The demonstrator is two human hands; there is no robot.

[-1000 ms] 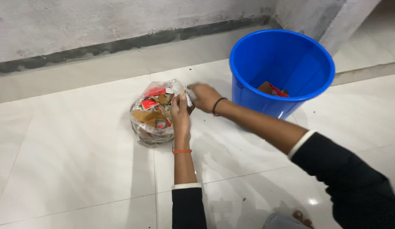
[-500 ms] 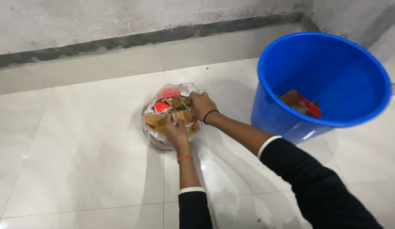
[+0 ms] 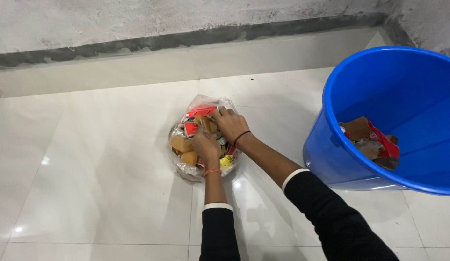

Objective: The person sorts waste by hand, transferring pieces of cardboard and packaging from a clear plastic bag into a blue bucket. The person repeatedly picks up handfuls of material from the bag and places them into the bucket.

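Left to right: we see a clear plastic bag of cardboard and wrapper scraps sitting on the white tiled floor, left of centre. Left hand is on the bag's near side, fingers curled into the contents, gripping. Right hand is on the bag's top, fingers bent and clutching the plastic. Far right: a blue bucket, well apart from the bag, with similar scraps at its bottom.
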